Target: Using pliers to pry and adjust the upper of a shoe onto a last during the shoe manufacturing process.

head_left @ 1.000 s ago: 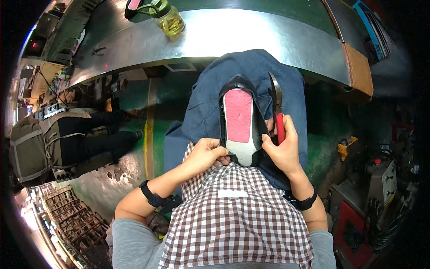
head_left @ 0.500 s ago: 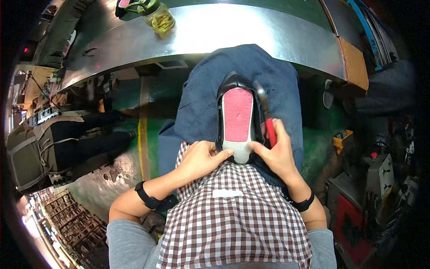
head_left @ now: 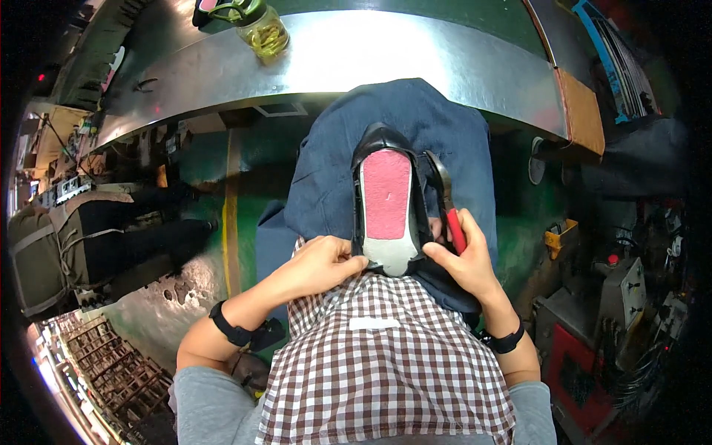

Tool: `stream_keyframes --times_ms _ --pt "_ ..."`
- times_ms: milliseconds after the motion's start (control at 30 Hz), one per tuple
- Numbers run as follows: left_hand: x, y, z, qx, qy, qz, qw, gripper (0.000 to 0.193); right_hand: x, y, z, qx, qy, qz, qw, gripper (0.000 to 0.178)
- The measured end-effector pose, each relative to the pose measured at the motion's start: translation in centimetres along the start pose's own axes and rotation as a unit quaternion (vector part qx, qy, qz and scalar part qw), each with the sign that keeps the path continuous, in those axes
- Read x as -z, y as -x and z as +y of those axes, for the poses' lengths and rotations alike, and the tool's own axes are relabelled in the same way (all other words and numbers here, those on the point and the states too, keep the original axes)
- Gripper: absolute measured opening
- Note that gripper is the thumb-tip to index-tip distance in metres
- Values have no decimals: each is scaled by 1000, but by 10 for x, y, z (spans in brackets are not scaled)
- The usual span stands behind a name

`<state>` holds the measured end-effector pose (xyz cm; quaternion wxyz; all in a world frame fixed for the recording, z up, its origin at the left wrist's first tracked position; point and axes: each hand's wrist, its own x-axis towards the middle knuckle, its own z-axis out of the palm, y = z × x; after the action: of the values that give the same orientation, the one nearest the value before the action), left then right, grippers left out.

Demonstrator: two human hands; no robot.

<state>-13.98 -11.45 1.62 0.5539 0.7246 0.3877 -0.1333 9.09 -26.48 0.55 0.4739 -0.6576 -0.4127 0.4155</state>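
A black shoe (head_left: 386, 199) rests on my lap with its underside up and its toe pointing away from me. Its bottom is pink along the middle and pale grey at the heel, with black upper material standing around the edge. My left hand (head_left: 320, 267) is closed at the left of the heel, thumb and fingers pinching the edge. In my right hand (head_left: 471, 259) are pliers with red handles (head_left: 455, 230), their curved metal head beside the shoe's right side. The right thumb reaches toward the right heel edge; some right fingers are hidden behind the handles.
Ahead stands a metal-topped bench (head_left: 356, 63) bearing a green-lidded jar (head_left: 265, 41). A person (head_left: 111, 237) is at the left, near a rack (head_left: 122, 367). To the right are a grey and red machine (head_left: 593, 319) and a yellow bin (head_left: 561, 236). A checked apron (head_left: 386, 363) covers my front.
The shoe has shifted slightly left in the view. My right thumb has come off the grey heel to its edge. The pliers' head now stands more upright and is less blurred.
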Motion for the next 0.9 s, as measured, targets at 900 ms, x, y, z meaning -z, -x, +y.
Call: stream_keyframes --times_ms 900 --pt "48 -86 47 -439 -68 301 844 12 40 -14 -76 -227 -191 -155 942 44"
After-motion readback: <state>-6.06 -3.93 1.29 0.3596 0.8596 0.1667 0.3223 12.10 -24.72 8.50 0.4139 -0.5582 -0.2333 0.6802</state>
